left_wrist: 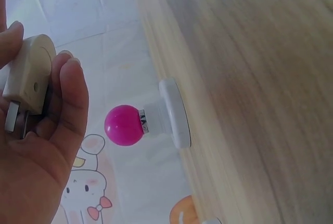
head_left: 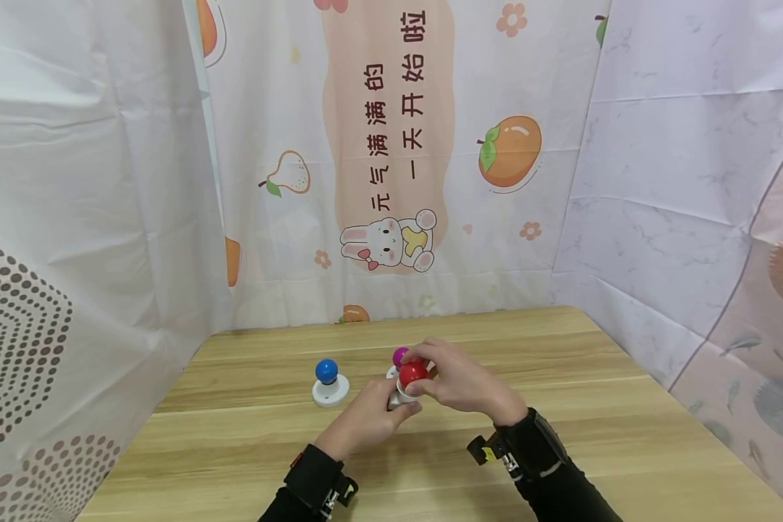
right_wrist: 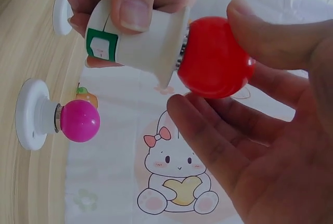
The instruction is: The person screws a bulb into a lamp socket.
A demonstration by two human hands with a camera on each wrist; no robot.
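My left hand (head_left: 365,417) grips a white plug-in lamp socket (right_wrist: 148,44) with a green-edged switch on its side, holding it above the table. Two metal prongs stick out of the socket's end in the left wrist view. Seated at the socket's mouth is a round red light bulb (right_wrist: 216,57), with a little of its metal thread showing. My right hand (head_left: 460,377) has its thumb and fingers around this bulb, thumb on one side and fingertips on the other. Just behind, a magenta bulb (left_wrist: 124,125) stands upright in a round white base (left_wrist: 177,114).
A blue bulb (head_left: 326,370) stands in another white base (head_left: 330,391) to the left on the wooden table (head_left: 248,435). Printed curtains (head_left: 274,239) hang close along the table's back and sides.
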